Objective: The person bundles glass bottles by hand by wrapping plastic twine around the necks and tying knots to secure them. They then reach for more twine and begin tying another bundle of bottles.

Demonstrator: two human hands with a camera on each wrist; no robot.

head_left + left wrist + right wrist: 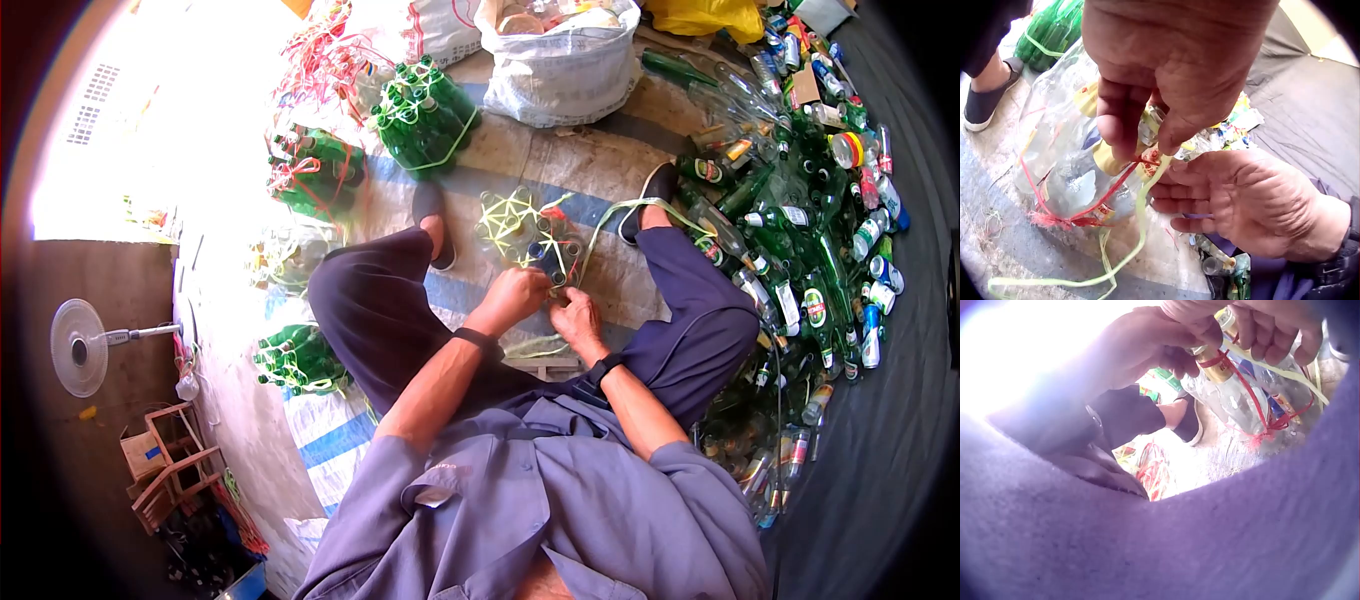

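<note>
A bundle of clear bottles [520, 232], bound with red string [1116, 190] and pale green plastic strap [1141, 231], stands on the floor between the feet. At the bundle's near edge, my left hand [514, 300] pinches the strap beside a bottle neck, fingers curled over the bottle tops. My right hand [577, 322] meets it there, thumb and forefinger pinching the strap while its other fingers extend, as the left wrist view shows. From the hands the strap loops down loosely. Thumbs and fingers partly hide the pinched part.
Tied bundles of green bottles [425, 115] stand ahead and to the left. A white woven sack [560, 75] is at the front. Loose bottles and cans [800, 250] are heaped along the right. A fan [80, 348] and a wooden chair [172, 458] stand at left.
</note>
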